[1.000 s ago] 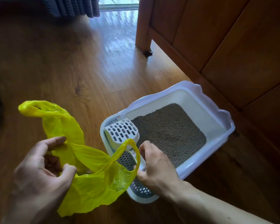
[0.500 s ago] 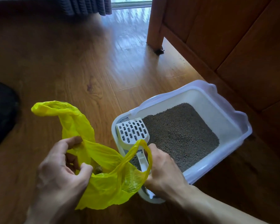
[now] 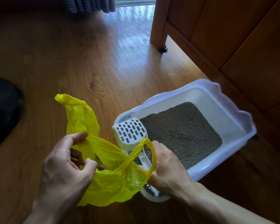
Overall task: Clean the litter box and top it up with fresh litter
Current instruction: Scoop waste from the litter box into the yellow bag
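A white litter box (image 3: 229,109) with grey litter (image 3: 179,133) sits on the wooden floor at the right. A white slotted scoop (image 3: 130,132) lies on its near-left corner, over the grated step. A thin yellow plastic bag (image 3: 113,180) hangs between my hands, in front of the box. My left hand (image 3: 66,167) grips the bag's left edge by one handle. My right hand (image 3: 166,165) grips the other handle loop. A small brownish clump shows inside the bag's mouth.
Dark wooden furniture (image 3: 233,38) with a leg (image 3: 158,26) stands right behind the box. A black object (image 3: 2,109) lies at the left edge. A grey curtain (image 3: 90,4) hangs at the top. Open wooden floor (image 3: 87,54) stretches to the left and back.
The view has shifted so the box and bag sit further right in frame. Both hands keep their hold on the bag, which stays spread open.
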A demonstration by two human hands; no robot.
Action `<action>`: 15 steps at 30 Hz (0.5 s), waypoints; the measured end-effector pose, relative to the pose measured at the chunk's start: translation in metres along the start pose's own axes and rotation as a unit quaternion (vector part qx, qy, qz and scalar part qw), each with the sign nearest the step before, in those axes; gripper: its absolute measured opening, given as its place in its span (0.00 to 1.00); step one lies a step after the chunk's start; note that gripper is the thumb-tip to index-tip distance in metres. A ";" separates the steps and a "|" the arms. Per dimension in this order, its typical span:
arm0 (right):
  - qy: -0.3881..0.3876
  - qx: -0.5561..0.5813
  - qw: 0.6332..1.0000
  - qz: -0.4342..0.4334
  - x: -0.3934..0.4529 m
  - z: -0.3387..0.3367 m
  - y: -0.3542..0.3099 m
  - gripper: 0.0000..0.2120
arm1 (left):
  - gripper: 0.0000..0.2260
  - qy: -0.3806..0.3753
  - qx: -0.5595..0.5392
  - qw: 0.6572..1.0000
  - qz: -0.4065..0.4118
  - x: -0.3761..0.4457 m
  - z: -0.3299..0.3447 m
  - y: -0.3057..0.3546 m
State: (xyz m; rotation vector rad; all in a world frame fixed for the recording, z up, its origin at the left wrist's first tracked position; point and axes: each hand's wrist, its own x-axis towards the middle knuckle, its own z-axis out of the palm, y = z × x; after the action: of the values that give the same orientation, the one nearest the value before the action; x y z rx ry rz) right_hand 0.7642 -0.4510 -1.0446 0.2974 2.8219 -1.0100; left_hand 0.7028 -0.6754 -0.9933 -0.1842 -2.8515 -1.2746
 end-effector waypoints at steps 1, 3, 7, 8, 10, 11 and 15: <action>-0.003 0.004 1.000 -0.014 0.001 -0.004 0.000 0.21 | 0.25 0.000 0.001 1.000 -0.001 0.000 0.000 0.000; -0.021 0.017 0.999 -0.043 0.002 -0.016 -0.002 0.20 | 0.24 -0.002 -0.004 1.000 -0.002 0.001 -0.002 -0.001; -0.002 0.097 0.994 -0.056 0.008 -0.046 -0.016 0.18 | 0.23 0.002 -0.007 1.000 -0.003 0.002 -0.004 -0.003; -0.003 0.153 0.987 -0.052 0.009 -0.052 -0.021 0.17 | 0.23 0.003 -0.007 1.000 -0.001 0.002 -0.004 -0.004; -0.034 0.233 0.970 -0.060 0.008 -0.061 -0.032 0.12 | 0.21 0.006 -0.010 1.000 0.002 0.002 -0.005 -0.003; -0.051 0.231 0.969 -0.072 0.006 -0.062 -0.037 0.10 | 0.19 0.005 -0.009 1.000 0.001 0.002 -0.005 -0.002; -0.073 0.093 0.981 -0.155 -0.002 -0.052 -0.038 0.09 | 0.13 -0.001 -0.016 1.000 -0.004 0.000 -0.004 -0.002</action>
State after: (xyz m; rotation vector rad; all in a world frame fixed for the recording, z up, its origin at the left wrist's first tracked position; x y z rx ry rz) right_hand 0.7547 -0.4473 -0.9810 -0.2018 2.6970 -1.2999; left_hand 0.7027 -0.6803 -0.9922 -0.1747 -2.8361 -1.3239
